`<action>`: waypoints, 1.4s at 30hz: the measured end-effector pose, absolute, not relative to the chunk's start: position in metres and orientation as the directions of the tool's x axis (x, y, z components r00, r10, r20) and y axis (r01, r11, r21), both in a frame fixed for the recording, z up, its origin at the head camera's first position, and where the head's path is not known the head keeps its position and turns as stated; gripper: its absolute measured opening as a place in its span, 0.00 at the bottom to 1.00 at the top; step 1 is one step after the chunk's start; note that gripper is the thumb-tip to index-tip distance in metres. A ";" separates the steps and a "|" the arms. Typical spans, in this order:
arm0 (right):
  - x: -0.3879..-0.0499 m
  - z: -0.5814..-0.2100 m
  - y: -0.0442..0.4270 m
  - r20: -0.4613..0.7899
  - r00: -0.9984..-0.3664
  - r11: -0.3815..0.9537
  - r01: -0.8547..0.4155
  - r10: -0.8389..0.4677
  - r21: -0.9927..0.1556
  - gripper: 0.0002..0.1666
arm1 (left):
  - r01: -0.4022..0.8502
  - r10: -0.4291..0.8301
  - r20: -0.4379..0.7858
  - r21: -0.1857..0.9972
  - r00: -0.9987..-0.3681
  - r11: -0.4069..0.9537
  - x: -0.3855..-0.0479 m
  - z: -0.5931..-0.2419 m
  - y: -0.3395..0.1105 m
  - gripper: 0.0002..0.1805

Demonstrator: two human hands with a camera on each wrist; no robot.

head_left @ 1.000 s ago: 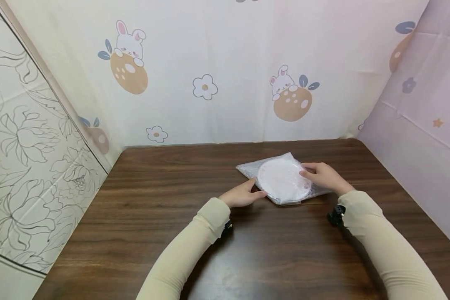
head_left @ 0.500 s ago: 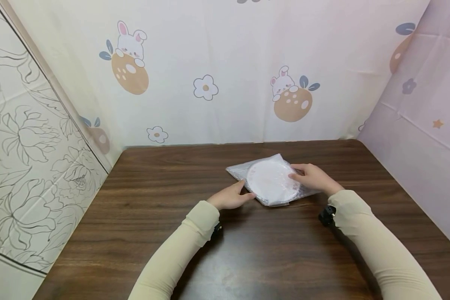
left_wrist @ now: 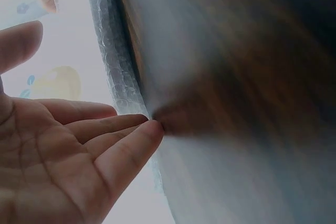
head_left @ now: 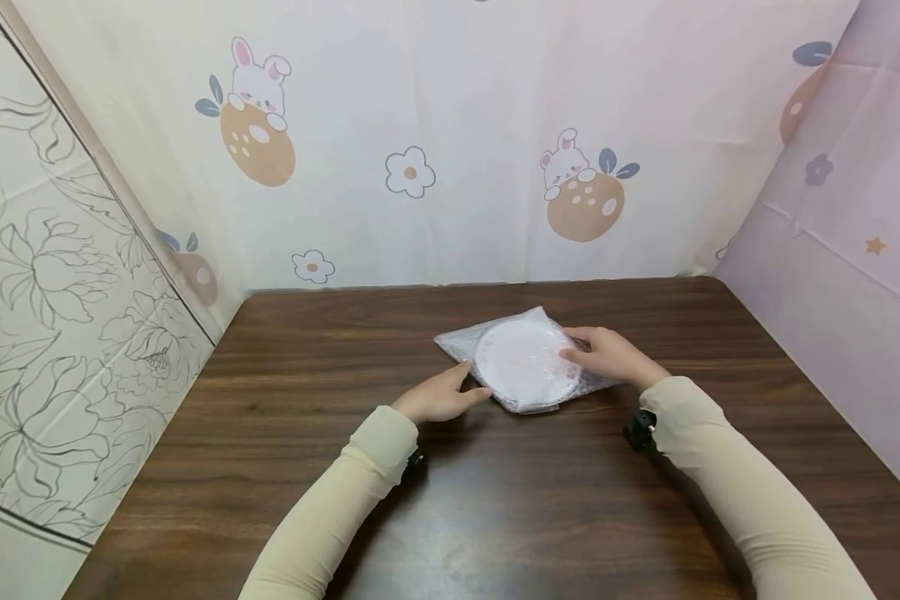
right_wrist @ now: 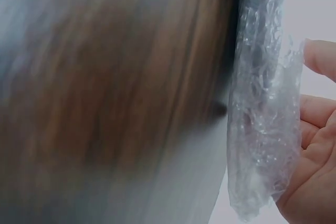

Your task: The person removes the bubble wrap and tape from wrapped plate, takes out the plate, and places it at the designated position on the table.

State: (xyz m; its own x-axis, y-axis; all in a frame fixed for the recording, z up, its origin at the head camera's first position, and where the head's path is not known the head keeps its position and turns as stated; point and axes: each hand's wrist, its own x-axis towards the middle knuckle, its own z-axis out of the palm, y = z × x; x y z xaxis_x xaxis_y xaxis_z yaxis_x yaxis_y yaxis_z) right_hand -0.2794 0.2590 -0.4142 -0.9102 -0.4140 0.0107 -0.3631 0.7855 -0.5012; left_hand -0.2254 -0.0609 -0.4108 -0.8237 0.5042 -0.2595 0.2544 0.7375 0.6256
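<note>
Head: wrapped plate point(head_left: 525, 367) sitting toward the table's point(head_left: 322, 358) far edge, between left hand point(head_left: 438, 395), thumb standing apart, and right hand point(head_left: 611, 353), touching its right side. Left wrist: straight fingers point(left_wrist: 131, 153) lying close together at the bubble wrap's point(left_wrist: 107, 45) edge. Right wrist: bubble wrap hiding fingertips; can't tell if pinching.

Cream sleeves point(head_left: 765, 508), loose cuffs point(head_left: 385, 440); black wrist cameras point(head_left: 638, 429)

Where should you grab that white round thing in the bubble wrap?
I'd hold the white round thing by its left and right edges, through the bubble wrap, one hand from each side, thumb on top and fingers underneath. It looks wide and thin, with no handle showing, so its edges are probably easiest to grip. The left hand and right hand are at those two sides.
</note>
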 end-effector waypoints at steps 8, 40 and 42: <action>-0.280 -0.417 0.248 0.011 -0.898 0.765 -0.381 -0.440 -0.519 0.33 | 0.276 0.508 -0.237 0.616 -0.828 0.738 -0.221 -0.411 -0.073 0.43; -0.275 -0.415 0.217 -0.001 -0.864 0.732 -0.426 -0.504 -0.531 0.34 | 0.256 0.451 -0.193 0.605 -0.871 0.754 -0.204 -0.410 -0.104 0.41; -0.274 -0.414 0.218 -0.006 -0.867 0.735 -0.418 -0.498 -0.533 0.34 | 0.254 0.439 -0.188 0.595 -0.878 0.762 -0.204 -0.409 -0.104 0.40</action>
